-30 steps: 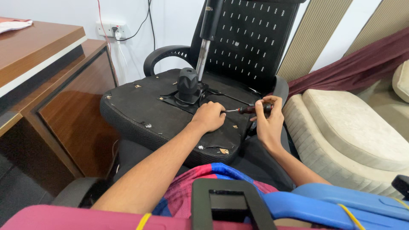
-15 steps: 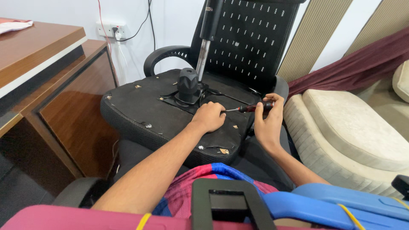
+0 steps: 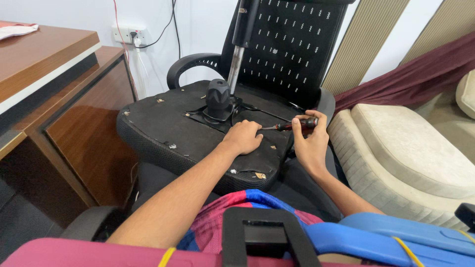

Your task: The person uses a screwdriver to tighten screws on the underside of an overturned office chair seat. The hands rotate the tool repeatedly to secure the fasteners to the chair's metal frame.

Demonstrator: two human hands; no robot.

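The right hand [image 3: 310, 143] has its fingers clenched around a screwdriver [image 3: 291, 125], shaft pointing toward nine o'clock. The left hand [image 3: 243, 137] rests curled at its tip on the upturned chair seat [image 3: 163, 128], holding nothing I can see.

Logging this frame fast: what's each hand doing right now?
Left hand: fingers curled, resting on the chair seat underside, by the screwdriver tip.
Right hand: closed around the screwdriver handle.

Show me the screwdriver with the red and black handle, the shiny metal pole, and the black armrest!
Red-and-black-handled screwdriver [image 3: 302, 124], head view, on the handle in the right hand.
Shiny metal pole [image 3: 234, 69], head view, mid-shaft.
Curved black plastic armrest [image 3: 190, 65], head view, top of the curve.
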